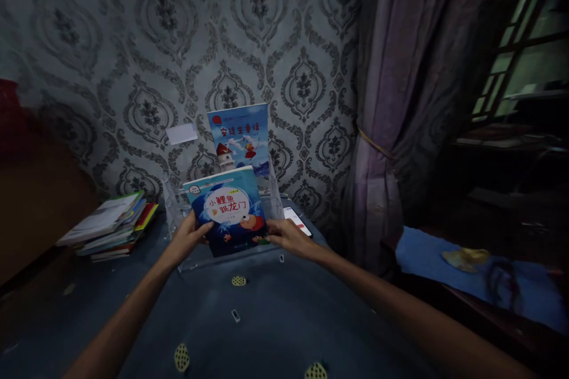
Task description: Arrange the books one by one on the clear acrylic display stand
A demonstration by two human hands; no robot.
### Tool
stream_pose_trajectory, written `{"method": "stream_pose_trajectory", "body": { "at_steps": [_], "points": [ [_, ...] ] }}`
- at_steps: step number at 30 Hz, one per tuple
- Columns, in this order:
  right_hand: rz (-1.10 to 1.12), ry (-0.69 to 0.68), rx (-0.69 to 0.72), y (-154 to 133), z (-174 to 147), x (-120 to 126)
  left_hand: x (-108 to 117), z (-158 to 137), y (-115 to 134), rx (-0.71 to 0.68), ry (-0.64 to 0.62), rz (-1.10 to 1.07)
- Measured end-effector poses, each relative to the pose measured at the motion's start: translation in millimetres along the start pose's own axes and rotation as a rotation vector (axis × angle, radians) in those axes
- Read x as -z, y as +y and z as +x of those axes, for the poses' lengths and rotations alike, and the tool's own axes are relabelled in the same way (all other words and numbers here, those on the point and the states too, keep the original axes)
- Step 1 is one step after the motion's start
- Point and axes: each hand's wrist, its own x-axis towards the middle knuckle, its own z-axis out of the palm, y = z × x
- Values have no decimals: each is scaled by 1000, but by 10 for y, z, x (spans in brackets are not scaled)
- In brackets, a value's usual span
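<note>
Because your left hand point(190, 235) and right hand point(287, 235) hold a narrow grip on opposite sides of the front book point(229, 212), it seems steadied at the clear rack point(172, 213) on the bench point(267, 322); behind, the rear book point(239, 139) stands, probably propped there, before the wall point(284, 41).

Single view from the wearer's head, facing forward and down, near a dark-blue patterned tabletop point(275, 322), toward grey damask-patterned wallpaper point(213, 47)
</note>
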Motion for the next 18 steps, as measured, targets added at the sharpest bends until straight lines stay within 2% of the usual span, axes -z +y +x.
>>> {"method": "stream_pose_trajectory", "body": {
  "at_steps": [8,12,15,18],
  "points": [
    [36,29,55,-56,154,149,-6,212,260,-60,-22,5],
    [33,64,110,-169,316,345,27,410,465,-94,-15,-9],
    [27,112,177,-360,583,649,64,655,760,-212,25,16],
    [23,171,239,-617,928,1041,89,933,1153,-451,95,54]
  ]
}}
